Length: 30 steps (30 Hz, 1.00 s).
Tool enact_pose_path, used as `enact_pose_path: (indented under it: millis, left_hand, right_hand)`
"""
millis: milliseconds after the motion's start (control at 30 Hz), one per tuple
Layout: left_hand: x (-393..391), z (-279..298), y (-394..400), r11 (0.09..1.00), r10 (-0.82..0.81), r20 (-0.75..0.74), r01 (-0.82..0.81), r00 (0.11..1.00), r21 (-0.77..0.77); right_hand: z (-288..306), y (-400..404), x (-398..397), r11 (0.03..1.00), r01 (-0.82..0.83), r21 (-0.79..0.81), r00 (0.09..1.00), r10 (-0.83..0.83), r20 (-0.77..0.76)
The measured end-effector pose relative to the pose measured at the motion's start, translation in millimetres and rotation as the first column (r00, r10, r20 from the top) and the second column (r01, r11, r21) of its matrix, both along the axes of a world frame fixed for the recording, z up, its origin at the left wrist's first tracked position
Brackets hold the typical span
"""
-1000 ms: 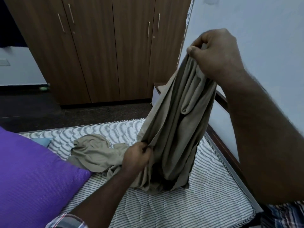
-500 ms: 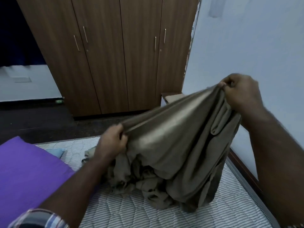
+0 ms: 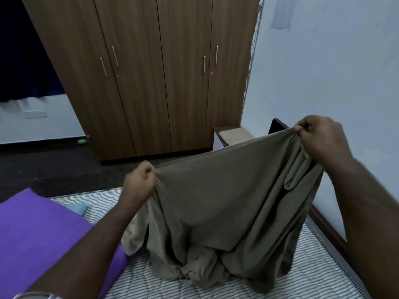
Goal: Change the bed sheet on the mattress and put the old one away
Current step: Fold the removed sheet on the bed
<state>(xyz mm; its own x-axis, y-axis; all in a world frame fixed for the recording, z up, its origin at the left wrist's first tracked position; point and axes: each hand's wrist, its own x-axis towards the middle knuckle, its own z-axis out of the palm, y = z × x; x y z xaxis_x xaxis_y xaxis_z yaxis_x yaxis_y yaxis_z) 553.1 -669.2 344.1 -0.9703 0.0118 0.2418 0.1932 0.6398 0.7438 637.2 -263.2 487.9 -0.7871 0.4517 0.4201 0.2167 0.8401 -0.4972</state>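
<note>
A khaki-brown bed sheet [image 3: 224, 203] hangs stretched between both my hands above the bare striped mattress [image 3: 306, 275]. My left hand [image 3: 140, 182] grips the sheet's upper edge at centre left. My right hand [image 3: 319, 137] pinches the same edge higher up at the right. The sheet's lower part lies bunched on the mattress. Several folds droop below my right hand.
A purple pillow [image 3: 41, 229] lies on the mattress at the left, with a pale blue item [image 3: 77, 207] behind it. A brown wardrobe [image 3: 151, 72] with closed doors stands ahead. A white wall [image 3: 334, 61] and the dark bed frame [image 3: 330, 229] run along the right.
My right hand came down from high up and my left hand rose and moved left. The sheet's top edge went from a hanging bundle to a taut span between them.
</note>
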Motion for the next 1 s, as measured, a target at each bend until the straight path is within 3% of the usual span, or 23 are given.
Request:
enact_pose_path:
  millis: [33,67,100,167,200,233,333,367,633,767,833,900,1000]
  left_hand:
    - [-0.4,7.5,-0.4,0.978,0.127,-0.175,-0.094,0.976,0.188]
    - [1.1,15.1,-0.3,0.95,0.22,-0.262,-0.146,0.939,0.275]
    - [2.2,20.0,0.5,0.957,0.221,-0.275,-0.153,0.936,0.248]
    - [4.9,2.7,5.2,0.997,0.016,0.002,-0.016,1.0,-0.072]
    - [7.5,-12.3,3.2,0.976,-0.06,0.185,0.097,0.981,-0.196]
    - [8.0,-24.0,-0.4,0.968,-0.076,0.269,0.135,0.96,-0.21]
    - [7.9,-23.4,0.8,0.992,-0.025,0.269,-0.008,0.963,0.122]
    - [8.7,-19.0,3.8,0.988,-0.019,0.252,-0.02,0.968,0.154]
    - [21.0,-29.0,-9.6,0.982,-0.189,0.441,0.161,0.878,0.1]
    - [29.1,-26.4,-1.9,0.966,-0.257,0.326,0.233,0.91,0.11]
    - [36.2,-19.9,10.5,0.941,-0.336,0.26,0.308,0.905,0.142]
    - [46.7,-11.3,23.4,0.877,-0.474,0.229,0.433,0.85,0.209]
    - [58.8,-2.1,35.7,0.738,-0.655,0.187,0.567,0.732,0.364]
  right_hand:
    - [-2.0,1.1,-0.3,1.0,0.013,0.001,0.999,-0.013,-0.038]
    - [-3.9,2.3,-1.3,1.0,0.02,0.001,0.998,-0.02,-0.059]
    - [-6.5,3.3,-2.9,1.0,0.019,-0.001,0.998,-0.019,-0.053]
    - [-16.8,4.8,-6.7,1.0,-0.011,-0.005,0.999,0.011,0.032]
    - [-25.9,6.2,-7.5,1.0,-0.024,0.002,0.995,0.024,0.099]
    - [-37.8,8.9,-7.6,0.999,-0.028,0.018,0.985,0.025,0.171]
    - [-81.2,18.1,-5.3,0.999,0.005,0.042,0.956,-0.017,0.291]
    - [-93.7,18.0,-4.8,0.999,0.018,0.032,0.953,-0.027,0.302]
    - [-132.8,5.5,0.9,0.996,0.087,-0.008,0.97,-0.083,0.23]
    - [-118.1,-55.8,16.4,0.955,-0.139,-0.263,0.966,0.189,0.177]
    - [-106.6,-102.7,25.9,0.827,-0.34,-0.448,0.882,0.445,0.152]
    - [-104.1,-137.2,24.4,0.661,-0.497,-0.562,0.722,0.674,0.154]
    - [-112.6,-158.8,10.4,0.483,-0.566,-0.668,0.492,0.848,0.196]
